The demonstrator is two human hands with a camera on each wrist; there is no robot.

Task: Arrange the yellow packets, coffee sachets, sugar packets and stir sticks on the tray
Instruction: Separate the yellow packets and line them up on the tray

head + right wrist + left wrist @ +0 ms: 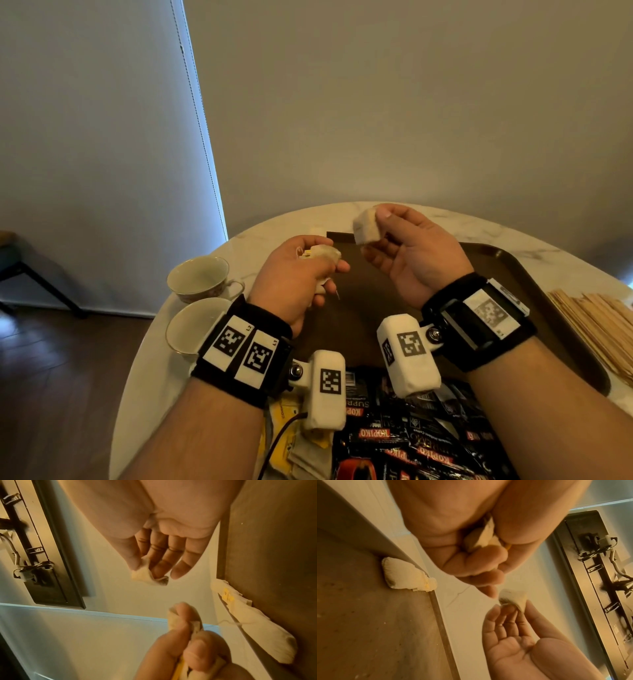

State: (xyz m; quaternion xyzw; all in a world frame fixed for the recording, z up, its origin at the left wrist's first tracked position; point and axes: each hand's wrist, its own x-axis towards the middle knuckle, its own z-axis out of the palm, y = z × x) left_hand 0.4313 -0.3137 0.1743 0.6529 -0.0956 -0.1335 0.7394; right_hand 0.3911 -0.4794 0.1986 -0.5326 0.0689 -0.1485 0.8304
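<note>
Both hands are raised over the brown tray (513,274). My left hand (325,270) is curled into a fist round a bunch of white tea bags (320,253) with a yellow tag; these tea bags (481,538) sit between palm and fingers. My right hand (376,236) pinches a single white tea bag (366,228) between thumb and fingertips, with its other fingers straight, and this same tea bag (149,576) hangs from them. Another tea bag (404,576) lies on the tray's far left corner. Black coffee sachets (411,442) and yellow packets (284,442) lie at the near edge.
Wooden stir sticks (596,322) are piled to the right of the tray. Two cups (198,277) (195,325) stand at the left of the round marble table (548,246). The floor drops away on the left, with a dark chair beyond.
</note>
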